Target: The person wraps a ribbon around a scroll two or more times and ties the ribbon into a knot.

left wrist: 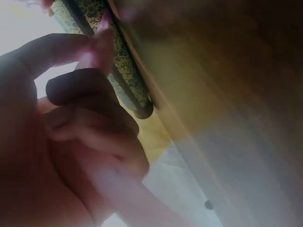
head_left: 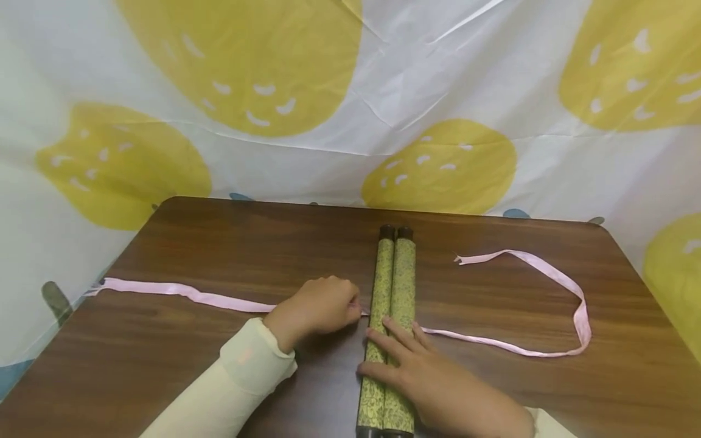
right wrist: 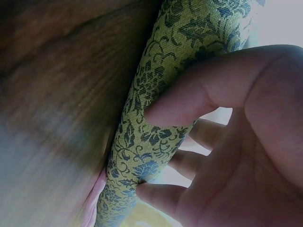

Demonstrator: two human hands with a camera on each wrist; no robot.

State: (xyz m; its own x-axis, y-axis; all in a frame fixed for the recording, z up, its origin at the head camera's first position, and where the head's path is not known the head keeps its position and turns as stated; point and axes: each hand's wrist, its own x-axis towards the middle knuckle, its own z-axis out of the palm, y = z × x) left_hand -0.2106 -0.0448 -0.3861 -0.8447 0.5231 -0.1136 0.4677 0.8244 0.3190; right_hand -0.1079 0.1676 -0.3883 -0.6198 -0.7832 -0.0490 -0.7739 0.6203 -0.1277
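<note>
A rolled scroll (head_left: 403, 280) in yellow-green fabric with a dark floral pattern lies lengthwise on the table as two parallel rolls with dark end knobs. From its left side a pink ribbon (head_left: 181, 291) runs to the table's left edge. My left hand (head_left: 320, 304) pinches this ribbon close to the roll; in the left wrist view thumb and forefinger meet on the pink ribbon (left wrist: 85, 61). Across both rolls rests my right hand (head_left: 432, 377), fingers spread. The right wrist view shows its fingertips touching the patterned fabric (right wrist: 156, 137). Whether the ribbon passes beneath the scroll is hidden.
To the right, more pink ribbon (head_left: 582, 322) curves in a loop, its frayed end pointing back toward the scroll. The brown wooden table (head_left: 493, 292) has rounded far corners. Behind it hangs a white cloth (head_left: 306, 164) with yellow fruit prints.
</note>
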